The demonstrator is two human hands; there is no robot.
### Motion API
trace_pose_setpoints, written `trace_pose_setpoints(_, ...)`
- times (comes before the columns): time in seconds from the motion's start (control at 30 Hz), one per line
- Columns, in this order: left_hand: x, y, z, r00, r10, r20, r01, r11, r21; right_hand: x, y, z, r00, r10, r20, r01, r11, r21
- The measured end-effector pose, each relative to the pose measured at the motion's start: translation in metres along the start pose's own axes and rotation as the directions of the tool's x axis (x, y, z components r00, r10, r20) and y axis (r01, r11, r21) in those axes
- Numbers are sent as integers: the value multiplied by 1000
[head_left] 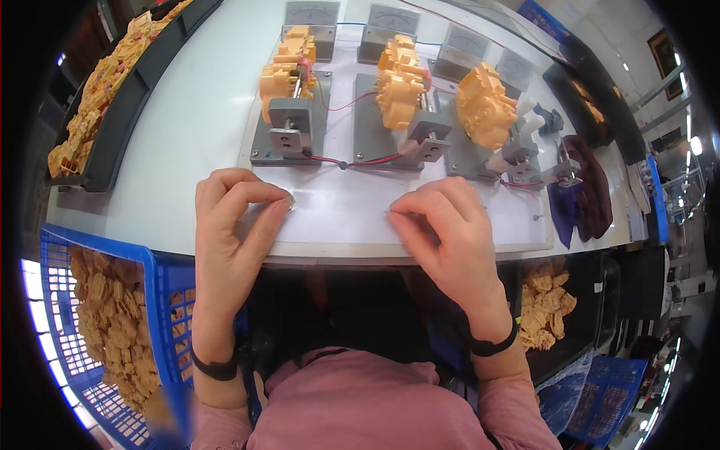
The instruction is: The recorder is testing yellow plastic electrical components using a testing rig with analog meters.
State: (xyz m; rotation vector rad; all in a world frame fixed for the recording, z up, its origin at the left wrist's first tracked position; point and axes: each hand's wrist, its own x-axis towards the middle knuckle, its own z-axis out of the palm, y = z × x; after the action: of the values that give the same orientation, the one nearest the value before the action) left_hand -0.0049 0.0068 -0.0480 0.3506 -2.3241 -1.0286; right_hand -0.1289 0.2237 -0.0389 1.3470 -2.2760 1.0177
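My left hand hovers over the front of the white table, thumb and index fingertip pressed together. Across from it, my right hand makes the same kind of pinch. Anything between either pair of fingertips is too small to make out. Beyond the hands stand three grey test fixtures, each carrying a yellow-orange plastic gearbox: the left gearbox, the middle gearbox and the right gearbox. The left fixture is nearest my left hand. Red and dark wires run between the fixtures, touched by neither hand.
Panel meters line the back. A long black tray of yellow parts lies at far left. Below the table edge sit a blue crate of yellow parts and, on the right, a dark bin with more. Dark cloth lies at right.
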Motion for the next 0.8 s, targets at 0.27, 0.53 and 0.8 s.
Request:
trace_pose_setpoints(0.27, 0, -5, -5, 998, 60, 34, -60, 998, 3, -3, -9, 3, 997, 80, -7, -80, 997, 8)
trace_pose_setpoints(0.53, -2, -29, 3, 959, 267, -96, -265, 964, 27, -12, -10, 5, 992, 121, 23, -119, 991, -66)
trace_pose_setpoints(0.8, -4, -30, 15, 955, 240, -176, -240, 971, 20, -18, 2, 5, 991, 130, 16, -129, 990, -54)
